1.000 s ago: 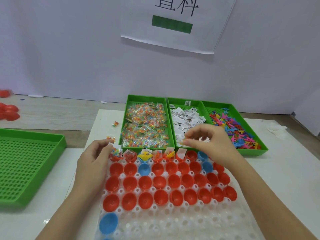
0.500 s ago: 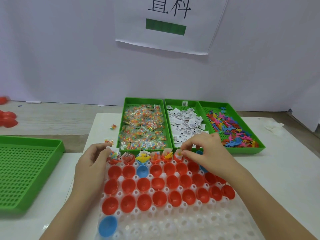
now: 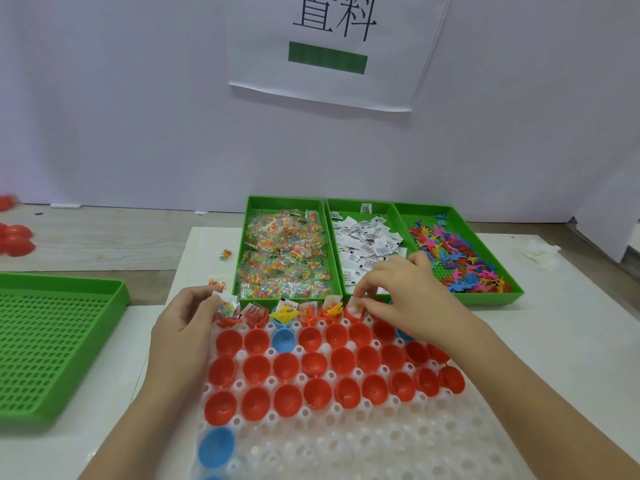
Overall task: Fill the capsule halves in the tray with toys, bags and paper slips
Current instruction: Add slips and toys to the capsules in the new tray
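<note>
Two hands work at the far row of the white capsule tray (image 3: 346, 445), whose rows run left to right. Right hand (image 3: 405, 299) pinches a paper slip (image 3: 355, 304), standing upright in a red capsule half. Left hand (image 3: 187, 323) grips a bead bag (image 3: 229, 307) over the leftmost half.

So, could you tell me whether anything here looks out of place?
Yes: two small bead bags lie loose on the white table, left of the green bag bin rather than inside it. Nothing else stands out.
</note>
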